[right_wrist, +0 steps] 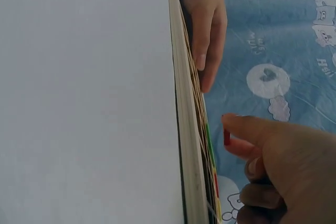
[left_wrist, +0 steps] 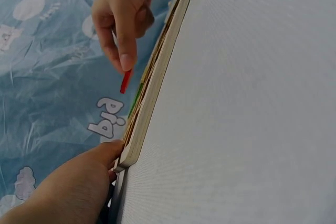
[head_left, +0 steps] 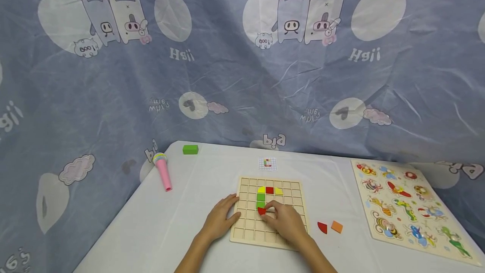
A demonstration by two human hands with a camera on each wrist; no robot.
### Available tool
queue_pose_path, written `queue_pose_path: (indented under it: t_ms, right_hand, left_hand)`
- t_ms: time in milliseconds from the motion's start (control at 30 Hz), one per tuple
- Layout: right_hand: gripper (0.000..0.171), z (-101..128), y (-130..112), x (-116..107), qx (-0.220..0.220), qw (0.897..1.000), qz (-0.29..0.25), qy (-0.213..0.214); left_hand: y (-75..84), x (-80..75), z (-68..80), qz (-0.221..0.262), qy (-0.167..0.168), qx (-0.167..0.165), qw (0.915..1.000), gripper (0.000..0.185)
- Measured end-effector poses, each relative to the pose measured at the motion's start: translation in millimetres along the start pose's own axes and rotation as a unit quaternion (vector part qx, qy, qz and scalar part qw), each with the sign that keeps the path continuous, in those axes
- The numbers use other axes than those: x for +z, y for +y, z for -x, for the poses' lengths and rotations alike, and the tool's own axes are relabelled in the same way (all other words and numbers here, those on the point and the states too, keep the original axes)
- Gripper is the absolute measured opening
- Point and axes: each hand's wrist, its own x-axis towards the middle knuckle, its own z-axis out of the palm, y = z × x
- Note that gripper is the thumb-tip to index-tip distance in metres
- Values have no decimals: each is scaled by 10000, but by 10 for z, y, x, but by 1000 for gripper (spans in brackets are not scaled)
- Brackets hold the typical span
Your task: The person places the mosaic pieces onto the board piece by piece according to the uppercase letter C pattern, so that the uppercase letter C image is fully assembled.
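A wooden grid board lies on the white table. My left hand rests at its left edge, fingers extended, thumb and fingertips touching the rim. Between thumb and fingertips, my right hand pinches a red quarter-circle piece. In the left wrist view that red piece is held edge-on above the board's surface. Just beyond it, green pieces run up one column of the grid. Above them sit a yellow rounded piece, a red square and another yellow rounded piece.
Right of the board lie a loose red quarter-circle and an orange square. A small pattern card is behind the board. A pink toy microphone and green block lie at left, an insect puzzle board at right.
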Motion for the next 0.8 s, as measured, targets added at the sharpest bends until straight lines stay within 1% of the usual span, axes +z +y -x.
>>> queue_pose_path:
  t_ms: [167, 367, 633, 800]
  right_hand:
    - [24, 20, -20, 56, -187, 9997, 170, 11]
    - [24, 31, -19, 94, -149, 9993, 351, -34]
    - [26, 27, -6, 120, -127, 9992, 381, 79]
    - [26, 45, 8, 103, -131, 9995, 248, 109]
  left_hand:
    - [8, -8, -1, 33, -25, -34, 10000, 51]
    - [5, -10, 4, 50, -58, -93, 9999, 51]
    - [-4, 4, 9, 2, -39, -90, 10000, 51]
    - [3, 12, 18, 55, 15, -56, 10000, 51]
